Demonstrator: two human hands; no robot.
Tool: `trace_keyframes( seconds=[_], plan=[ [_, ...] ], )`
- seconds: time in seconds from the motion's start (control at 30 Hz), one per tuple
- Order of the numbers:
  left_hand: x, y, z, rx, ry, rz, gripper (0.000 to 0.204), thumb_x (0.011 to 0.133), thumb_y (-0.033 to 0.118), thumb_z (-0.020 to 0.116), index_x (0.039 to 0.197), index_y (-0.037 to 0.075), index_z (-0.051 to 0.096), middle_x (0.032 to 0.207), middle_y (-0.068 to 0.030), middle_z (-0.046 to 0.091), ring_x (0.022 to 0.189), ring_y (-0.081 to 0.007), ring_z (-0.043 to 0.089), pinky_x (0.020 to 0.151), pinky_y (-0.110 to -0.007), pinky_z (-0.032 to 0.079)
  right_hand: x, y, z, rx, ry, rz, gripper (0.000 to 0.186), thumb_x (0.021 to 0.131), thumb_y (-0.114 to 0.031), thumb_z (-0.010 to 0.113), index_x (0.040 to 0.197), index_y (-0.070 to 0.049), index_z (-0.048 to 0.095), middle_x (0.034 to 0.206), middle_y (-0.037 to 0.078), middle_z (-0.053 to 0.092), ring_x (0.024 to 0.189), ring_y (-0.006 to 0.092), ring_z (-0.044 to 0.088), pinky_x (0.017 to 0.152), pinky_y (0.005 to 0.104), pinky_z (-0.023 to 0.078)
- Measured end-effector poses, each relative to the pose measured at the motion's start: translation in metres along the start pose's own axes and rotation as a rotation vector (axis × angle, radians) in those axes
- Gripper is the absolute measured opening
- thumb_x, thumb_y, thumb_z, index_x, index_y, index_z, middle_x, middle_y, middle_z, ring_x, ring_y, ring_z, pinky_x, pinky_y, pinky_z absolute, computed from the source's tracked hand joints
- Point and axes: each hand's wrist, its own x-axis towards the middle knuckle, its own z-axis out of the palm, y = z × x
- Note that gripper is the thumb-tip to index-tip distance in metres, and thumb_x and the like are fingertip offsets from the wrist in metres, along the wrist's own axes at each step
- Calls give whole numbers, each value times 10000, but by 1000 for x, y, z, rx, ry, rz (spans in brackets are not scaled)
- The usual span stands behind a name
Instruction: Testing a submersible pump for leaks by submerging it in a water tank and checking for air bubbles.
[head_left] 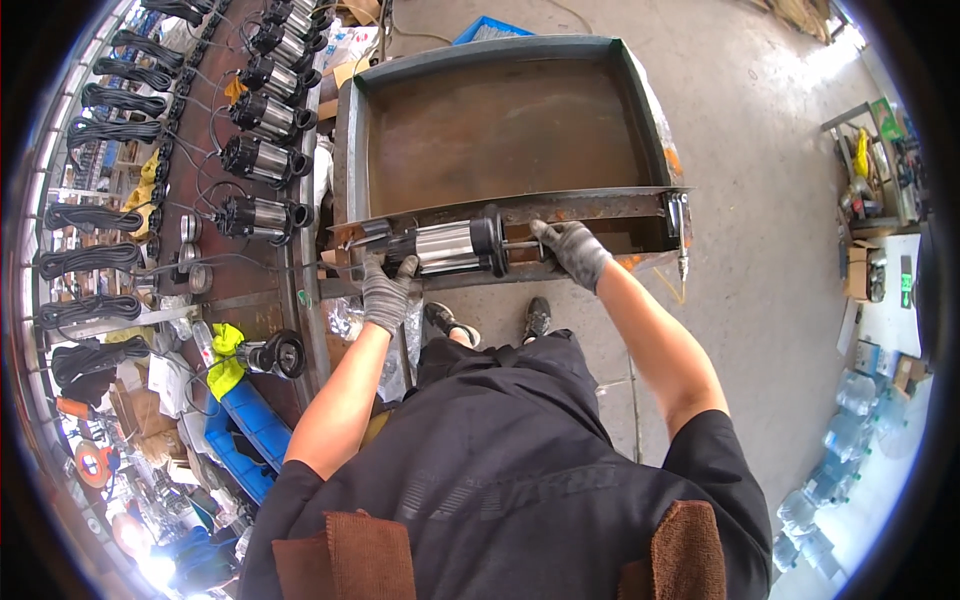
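Note:
A submersible pump [445,248] with a ribbed silver body and black ends lies sideways across the near edge of a metal tank [345,150]. Wearing a grey knit glove, my left hand [387,292] is closed around the pump's left end, its thumb up against the casing. A thin metal rod [522,245] sticks out of the black right end. My right hand [572,252], gloved alike, pinches the rod's outer end; its fingertips are partly hidden. From the pump's left end a black cable runs toward the bench.
Several similar pumps [262,160] stand in a row on the brown bench [185,200] at left, with coiled black cables [95,260] beside them. A blue tool or holder [245,420] lies at the bench's near end. Shelving [870,170] and large water bottles [845,430] are at right.

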Motion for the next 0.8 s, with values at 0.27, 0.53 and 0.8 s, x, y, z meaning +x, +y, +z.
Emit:
trace_keyframes(
  seconds=[0.27, 0.53, 0.8],
  plan=[
    [2, -10, 2, 170, 59, 14, 645, 815, 393, 830, 1168, -35, 501, 1060, -176, 640, 957, -279, 602, 885, -388, 489, -30, -2, -18, -657, 51, -885, 367, 939, 10, 548, 1293, -72, 601, 1261, 178, 595, 1122, 365, 606, 965, 378, 503],
    [2, -7, 1, 162, 51, 76, 669, 825, 398, 816, 1194, -49, 482, 1060, -203, 637, 950, -309, 609, 878, -409, 490, 7, 6, 6, 291, 12, 252, 288, 965, -216, 687, 1169, -15, 662, 805, 13, 635, 724, 153, 631, 662, 275, 528],
    [3, -12, 1, 158, 18, -8, 673, 811, 390, 833, 1183, -43, 477, 1062, -189, 622, 968, -294, 588, 899, -393, 482, -33, 15, -16, -880, 215, -1018, 542, 833, -69, 755, 1345, -84, 576, 1294, 146, 578, 1087, 282, 586, 945, 402, 502]
  ],
)
